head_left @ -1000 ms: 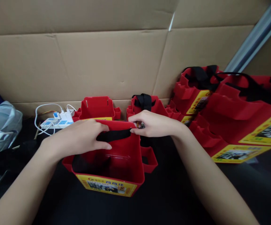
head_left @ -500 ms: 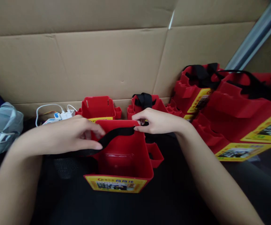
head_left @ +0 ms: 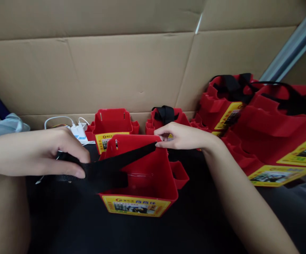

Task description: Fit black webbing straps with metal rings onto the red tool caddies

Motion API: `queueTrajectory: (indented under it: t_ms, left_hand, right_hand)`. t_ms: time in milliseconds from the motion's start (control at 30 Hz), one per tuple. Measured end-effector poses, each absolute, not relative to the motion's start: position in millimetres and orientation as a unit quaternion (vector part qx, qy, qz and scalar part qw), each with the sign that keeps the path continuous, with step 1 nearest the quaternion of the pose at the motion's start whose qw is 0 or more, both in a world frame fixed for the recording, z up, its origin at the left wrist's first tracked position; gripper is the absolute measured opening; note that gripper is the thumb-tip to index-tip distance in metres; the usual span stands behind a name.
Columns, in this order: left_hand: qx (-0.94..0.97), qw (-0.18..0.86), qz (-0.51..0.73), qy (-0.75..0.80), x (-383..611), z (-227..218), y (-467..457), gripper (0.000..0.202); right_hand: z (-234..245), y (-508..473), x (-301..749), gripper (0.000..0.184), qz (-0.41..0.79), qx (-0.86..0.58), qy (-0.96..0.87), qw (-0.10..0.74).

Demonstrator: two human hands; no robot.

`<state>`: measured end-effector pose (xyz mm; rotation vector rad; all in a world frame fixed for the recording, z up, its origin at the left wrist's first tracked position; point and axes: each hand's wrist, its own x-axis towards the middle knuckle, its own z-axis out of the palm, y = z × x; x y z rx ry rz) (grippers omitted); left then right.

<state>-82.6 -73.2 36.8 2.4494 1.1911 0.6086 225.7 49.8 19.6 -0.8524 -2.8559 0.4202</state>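
Observation:
A red plastic box [head_left: 166, 176] with a yellow printed label stands in front of me on a black surface. A black webbing strap [head_left: 126, 157] runs across its opening from the slot at its back right corner. My left hand [head_left: 65, 153], left of the box, pinches the strap between thumb and fingers and holds it stretched. At the back right rim, my right hand [head_left: 172, 135] grips the strap's other end against the box wall; its fingertips are partly hidden behind the rim. The slot at the back left of the box is bare.
Behind stand a strapless red box [head_left: 113, 120] and another with a bundled black strap [head_left: 166, 114]. Several strapped red boxes [head_left: 269, 130] are stacked at the right. White plugs and cables [head_left: 78, 130] lie at the left, near a pale bag [head_left: 4, 125]. Cardboard [head_left: 131, 70] lines the back.
My left hand has moved left and pulled the strap from a slack curve to a straight line. My right hand keeps its grip at the back right rim.

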Motion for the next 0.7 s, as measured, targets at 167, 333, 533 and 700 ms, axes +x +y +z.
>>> queueTrajectory:
  t_ms: [167,333,533,700]
  left_hand:
    - [0.852,0.213,0.218,0.426,-56.5,38.1,-61.1,0.034]
    - [0.867,0.22,0.145,0.423,-13.2,22.2,-49.3,0.053]
    - [0.89,0.16,0.091,0.418,6.4,14.0,-50.8,0.012]
    - [0.881,0.264,-0.005,0.392,-37.1,41.5,-55.5,0.019]
  right_hand:
    - [19.6,46.9,225.3,0.022,0.143,-0.288,-0.944,0.072]
    - [21.1,43.6,224.4,0.021,0.139,-0.29,-0.945,0.062]
    - [20.4,44.0,224.8,0.022,0.141,-0.301,-0.941,0.058]
    - [21.8,45.9,230.0,0.024,0.134,-0.315,-0.938,0.046]
